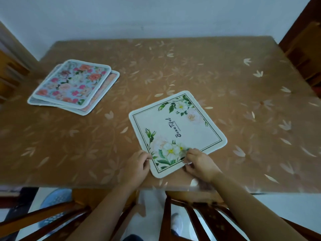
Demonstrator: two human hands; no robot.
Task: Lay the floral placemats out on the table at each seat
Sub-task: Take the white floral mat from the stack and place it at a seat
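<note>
At table's [208,70] left, placemat stack [73,84], white placemat [177,129], chairs [52,213] nearside

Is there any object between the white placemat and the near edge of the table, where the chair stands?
Nothing visible does. Both the left hand and the right hand pinch the white placemat at its near corner, close to the near edge of the table. The stack of other placemats lies apart, far left.
</note>
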